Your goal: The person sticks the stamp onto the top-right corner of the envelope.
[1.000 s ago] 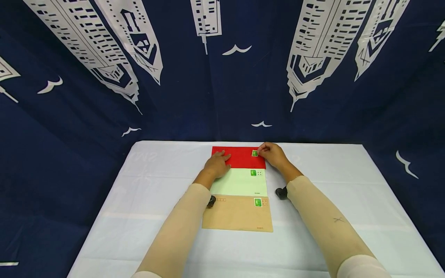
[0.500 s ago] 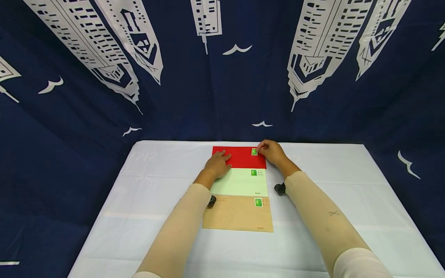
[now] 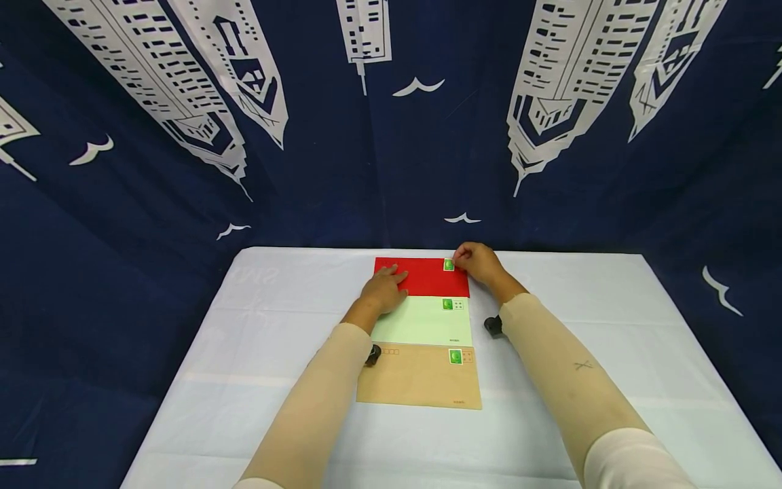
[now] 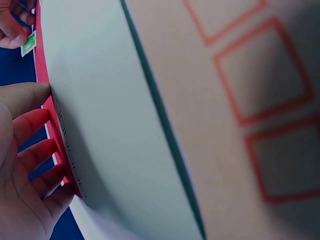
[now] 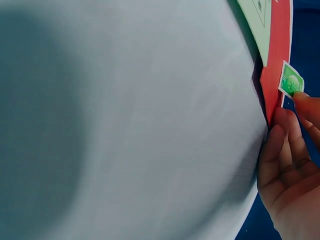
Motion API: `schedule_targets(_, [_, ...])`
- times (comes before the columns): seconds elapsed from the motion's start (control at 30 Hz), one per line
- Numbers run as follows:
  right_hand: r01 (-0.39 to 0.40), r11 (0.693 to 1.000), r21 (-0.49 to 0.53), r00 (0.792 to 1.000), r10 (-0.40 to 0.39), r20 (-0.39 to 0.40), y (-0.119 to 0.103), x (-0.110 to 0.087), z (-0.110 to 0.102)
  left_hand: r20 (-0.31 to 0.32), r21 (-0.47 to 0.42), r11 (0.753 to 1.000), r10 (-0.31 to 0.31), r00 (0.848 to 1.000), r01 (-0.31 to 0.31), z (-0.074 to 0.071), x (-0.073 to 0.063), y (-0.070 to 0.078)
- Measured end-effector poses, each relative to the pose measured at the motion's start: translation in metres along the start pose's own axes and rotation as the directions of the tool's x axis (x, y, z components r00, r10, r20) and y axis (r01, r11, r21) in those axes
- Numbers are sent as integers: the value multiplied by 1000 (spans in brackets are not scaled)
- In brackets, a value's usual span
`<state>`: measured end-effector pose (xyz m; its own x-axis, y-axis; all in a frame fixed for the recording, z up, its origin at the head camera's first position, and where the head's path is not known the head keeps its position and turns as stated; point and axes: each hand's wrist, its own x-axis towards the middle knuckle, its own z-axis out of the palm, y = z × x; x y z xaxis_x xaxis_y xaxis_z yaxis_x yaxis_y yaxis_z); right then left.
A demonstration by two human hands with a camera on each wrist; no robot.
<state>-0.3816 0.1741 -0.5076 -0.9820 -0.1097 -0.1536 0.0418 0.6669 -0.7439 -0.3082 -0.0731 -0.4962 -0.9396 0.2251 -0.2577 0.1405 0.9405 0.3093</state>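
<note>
A red envelope (image 3: 424,277) lies at the far side of the table, with my left hand (image 3: 383,291) resting on its left part, fingers spread. In the left wrist view the fingertips (image 4: 42,92) of that hand touch the envelope. Over the red envelope's upper right corner, my right hand (image 3: 479,263) pinches a small green postage stamp (image 5: 291,81) by its edge. The stamp stands tilted above the red paper in the right wrist view. Below the red one lie a pale green envelope (image 3: 421,322) and a brown envelope (image 3: 418,380), each bearing a green stamp at upper right.
The white-covered table (image 3: 293,312) extends to both sides of the envelopes. Behind it hangs a dark blue cloth (image 3: 379,163) printed with white buildings and birds. Black wrist cameras (image 3: 493,327) sit below both wrists.
My right hand has shifted slightly away toward the far edge, carrying the stamp nearer the red envelope's top edge. My left hand has stayed in place.
</note>
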Motion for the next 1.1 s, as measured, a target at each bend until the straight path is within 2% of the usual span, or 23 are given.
schedule_targets(0.37, [31, 998, -53, 1000, -31, -5, -2, 5, 2, 5, 12, 1000, 2, 1000, -2, -1, 0, 0])
schedule_targets(0.73, [1, 999, -52, 1000, 0, 11, -2, 8, 4, 4, -7, 1000, -6, 1000, 6, 0, -1, 0])
schedule_targets(1.1, [23, 996, -81, 1000, -23, 2, -3, 9, 4, 0, -14, 1000, 2, 1000, -2, 0, -1, -1])
